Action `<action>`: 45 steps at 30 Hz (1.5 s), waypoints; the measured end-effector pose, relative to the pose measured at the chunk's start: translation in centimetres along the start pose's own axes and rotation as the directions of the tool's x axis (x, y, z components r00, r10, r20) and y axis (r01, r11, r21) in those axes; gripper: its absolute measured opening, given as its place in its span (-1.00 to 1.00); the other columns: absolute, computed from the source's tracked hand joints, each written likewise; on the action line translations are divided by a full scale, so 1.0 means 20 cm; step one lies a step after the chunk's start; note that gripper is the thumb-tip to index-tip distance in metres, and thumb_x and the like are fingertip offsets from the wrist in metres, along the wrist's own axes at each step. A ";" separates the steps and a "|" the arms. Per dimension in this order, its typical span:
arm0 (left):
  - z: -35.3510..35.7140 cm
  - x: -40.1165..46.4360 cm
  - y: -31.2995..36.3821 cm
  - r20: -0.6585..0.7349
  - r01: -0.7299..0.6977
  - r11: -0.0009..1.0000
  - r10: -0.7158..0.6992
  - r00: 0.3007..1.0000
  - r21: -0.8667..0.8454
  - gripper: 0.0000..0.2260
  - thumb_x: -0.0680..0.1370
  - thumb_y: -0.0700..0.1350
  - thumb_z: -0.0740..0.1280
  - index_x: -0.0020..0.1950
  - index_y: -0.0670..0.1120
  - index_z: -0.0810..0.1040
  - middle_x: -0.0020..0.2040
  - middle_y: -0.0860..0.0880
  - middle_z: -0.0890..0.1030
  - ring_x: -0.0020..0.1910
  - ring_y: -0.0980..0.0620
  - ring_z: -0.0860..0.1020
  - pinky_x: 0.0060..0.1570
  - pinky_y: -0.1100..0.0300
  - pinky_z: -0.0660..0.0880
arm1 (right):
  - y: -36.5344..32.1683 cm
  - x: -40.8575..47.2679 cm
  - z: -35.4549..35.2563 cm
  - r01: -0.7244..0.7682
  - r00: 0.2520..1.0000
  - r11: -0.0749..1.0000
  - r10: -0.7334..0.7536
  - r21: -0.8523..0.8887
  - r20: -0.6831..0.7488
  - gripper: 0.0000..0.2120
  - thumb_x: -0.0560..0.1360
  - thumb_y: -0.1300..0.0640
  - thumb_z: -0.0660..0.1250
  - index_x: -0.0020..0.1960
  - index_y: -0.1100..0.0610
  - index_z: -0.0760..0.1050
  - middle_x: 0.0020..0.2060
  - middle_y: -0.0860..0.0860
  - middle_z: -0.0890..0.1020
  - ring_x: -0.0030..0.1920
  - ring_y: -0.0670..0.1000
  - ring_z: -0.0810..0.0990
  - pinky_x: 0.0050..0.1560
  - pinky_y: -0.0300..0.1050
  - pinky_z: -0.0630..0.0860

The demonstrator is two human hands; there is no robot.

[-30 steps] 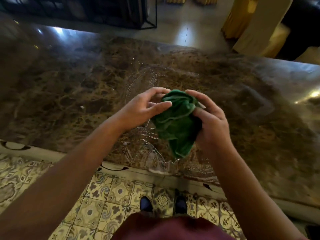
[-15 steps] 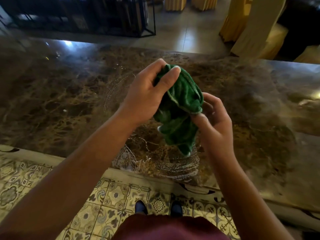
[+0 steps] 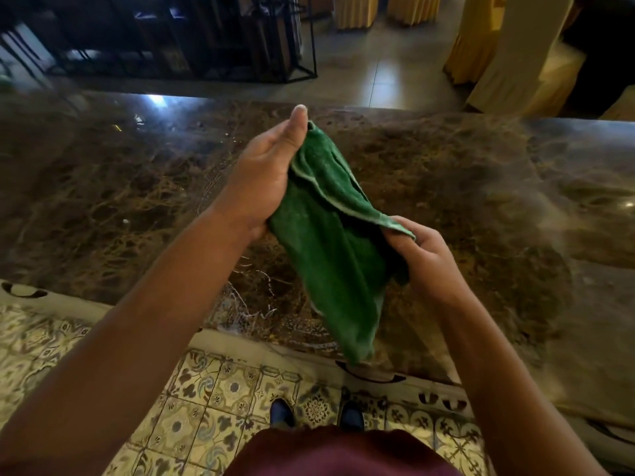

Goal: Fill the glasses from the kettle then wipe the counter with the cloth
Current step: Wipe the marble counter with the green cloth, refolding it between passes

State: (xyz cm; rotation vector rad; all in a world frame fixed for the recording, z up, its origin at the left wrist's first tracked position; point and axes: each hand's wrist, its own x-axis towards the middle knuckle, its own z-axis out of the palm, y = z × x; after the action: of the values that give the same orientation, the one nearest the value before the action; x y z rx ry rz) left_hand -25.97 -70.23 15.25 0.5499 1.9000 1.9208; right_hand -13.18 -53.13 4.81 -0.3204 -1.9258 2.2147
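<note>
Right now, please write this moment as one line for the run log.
phase: wipe | cloth: held above counter | left hand: flat against cloth | right hand: pinches cloth corner | water streaks: on counter

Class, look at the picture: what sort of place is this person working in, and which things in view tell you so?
Probably a restaurant or banquet hall: a long polished brown marble counter, yellow fabric-covered chairs on the shiny floor beyond it, and a black metal rack.
</note>
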 end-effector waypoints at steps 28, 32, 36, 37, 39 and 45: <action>0.18 -0.14 -0.28 0.398 0.140 0.990 -0.140 0.907 0.028 -0.66 0.64 0.02 0.30 0.37 -0.10 0.53 0.18 -0.06 0.69 0.21 0.00 0.65 0.13 0.17 0.57 | -0.26 -0.08 -0.01 -0.289 0.951 0.846 0.307 0.448 0.033 -0.64 0.65 0.08 0.22 0.26 0.29 0.61 0.09 0.28 0.72 0.01 0.20 0.74 -0.04 0.04 0.70; 0.19 -0.13 -0.34 0.330 0.178 0.983 -0.180 0.927 0.036 -0.76 0.62 -0.11 0.36 0.26 -0.13 0.60 0.10 -0.10 0.72 0.10 -0.07 0.70 0.03 0.11 0.64 | -0.25 -0.11 -0.12 -0.223 0.973 0.975 0.221 -0.014 -0.064 -0.84 0.62 0.18 0.34 0.13 0.18 0.66 -0.05 0.17 0.77 -0.02 0.18 0.76 -0.05 0.01 0.71; 0.21 -0.15 -0.36 0.357 0.198 0.980 -0.173 0.918 -0.032 -0.78 0.61 -0.17 0.35 0.24 -0.16 0.62 0.10 -0.14 0.72 0.09 -0.10 0.70 0.06 0.07 0.65 | -0.12 -0.13 -0.26 -0.053 0.976 0.975 0.005 -0.214 -0.218 -0.60 0.46 -0.11 0.56 0.20 0.05 0.61 0.02 0.03 0.76 0.06 0.13 0.74 -0.07 -0.06 0.68; 0.21 -0.16 -0.36 0.385 0.217 0.973 -0.172 0.907 -0.075 -0.77 0.59 -0.17 0.35 0.23 -0.15 0.62 0.09 -0.13 0.72 0.09 -0.09 0.70 0.06 0.08 0.66 | -0.07 -0.13 -0.27 -0.027 0.992 0.993 0.013 -0.111 -0.122 -0.41 0.40 -0.20 0.57 0.31 0.07 0.57 0.14 0.04 0.73 0.17 0.16 0.71 0.04 -0.01 0.68; 0.23 -0.16 -0.36 0.415 0.246 0.961 -0.173 0.893 -0.129 -0.75 0.56 -0.14 0.34 0.21 -0.15 0.62 0.06 -0.11 0.73 0.06 -0.05 0.69 0.02 0.13 0.66 | 0.04 -0.13 -0.24 -0.102 0.985 0.978 0.075 0.180 0.153 -0.11 0.35 -0.27 0.59 0.52 0.12 0.41 0.39 0.17 0.59 0.38 0.26 0.57 0.30 0.19 0.58; 0.18 -0.15 -0.39 0.348 0.189 0.979 -0.150 0.925 -0.081 -0.82 0.60 -0.18 0.34 0.18 -0.14 0.63 0.02 -0.11 0.73 0.03 -0.04 0.70 -0.02 0.16 0.64 | 0.19 -0.15 -0.07 -0.225 0.951 0.898 0.117 0.379 0.287 -0.40 0.45 -0.12 0.56 0.40 0.11 0.58 0.33 0.21 0.63 0.33 0.20 0.62 0.25 0.08 0.60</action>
State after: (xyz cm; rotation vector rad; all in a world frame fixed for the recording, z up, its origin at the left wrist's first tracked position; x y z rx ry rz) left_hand -21.52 -68.62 7.38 0.6158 1.5568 1.6838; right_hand -9.82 -53.20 0.89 -0.1463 -1.5249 2.8263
